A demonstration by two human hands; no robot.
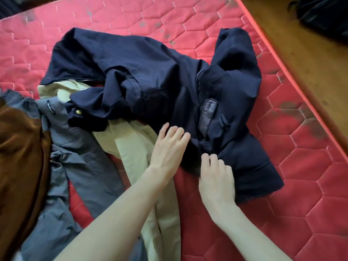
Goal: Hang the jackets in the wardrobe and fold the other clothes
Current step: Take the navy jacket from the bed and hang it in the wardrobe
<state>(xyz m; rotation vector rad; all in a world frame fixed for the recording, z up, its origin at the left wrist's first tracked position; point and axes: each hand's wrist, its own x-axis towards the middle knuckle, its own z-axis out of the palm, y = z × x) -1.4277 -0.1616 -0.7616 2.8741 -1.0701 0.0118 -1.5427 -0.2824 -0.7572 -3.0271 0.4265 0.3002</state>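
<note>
A navy jacket (150,76) lies crumpled and spread across the red mattress (301,166), with a grey-purple tab near its front. My left hand (167,147) is at the jacket's near left edge, its fingers curled into the dark fabric. My right hand (216,179) grips the jacket's lower hem just to the right of the left hand. Beige trousers (135,147) run from under the jacket toward me, beneath my left forearm. A grey garment (84,157) lies to their left. A brown garment (18,157) sits at the far left edge.
The mattress edge (282,68) runs diagonally at the right, with a wooden floor (310,44) beyond it. A dark bag (323,17) sits on the floor at the top right.
</note>
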